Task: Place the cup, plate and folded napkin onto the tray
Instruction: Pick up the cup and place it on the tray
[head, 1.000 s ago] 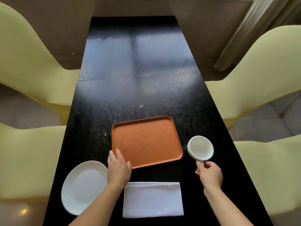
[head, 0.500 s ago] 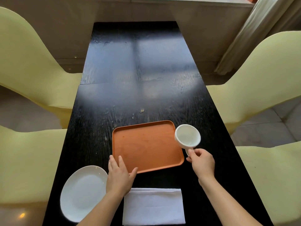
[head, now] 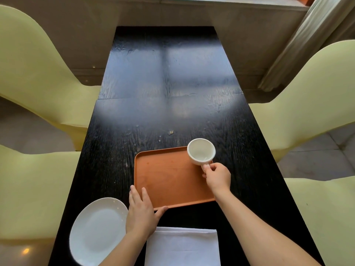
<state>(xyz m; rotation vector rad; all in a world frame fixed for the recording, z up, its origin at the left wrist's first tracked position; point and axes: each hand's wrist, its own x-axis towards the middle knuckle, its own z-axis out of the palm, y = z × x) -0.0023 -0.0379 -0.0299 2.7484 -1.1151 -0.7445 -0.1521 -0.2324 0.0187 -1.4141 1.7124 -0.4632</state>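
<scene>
An orange tray (head: 165, 179) lies on the black table (head: 165, 83) in front of me. My right hand (head: 218, 176) grips the handle of a white cup (head: 201, 151), holding it at the tray's far right corner; I cannot tell whether it touches the tray. My left hand (head: 141, 214) rests flat on the tray's near left corner, thumb along its front rim. A white plate (head: 97, 230) sits on the table at the near left. A folded white napkin (head: 182, 246) lies at the near edge, between my forearms.
Pale yellow chairs (head: 311, 104) stand along both long sides of the table. A small crumb (head: 170, 132) lies on the table beyond the tray. A wall and a curtain (head: 307, 39) close off the far end.
My right hand has carried the cup from the table right of the tray up and left to the tray's far right corner. My left hand has stayed on the near left corner.
</scene>
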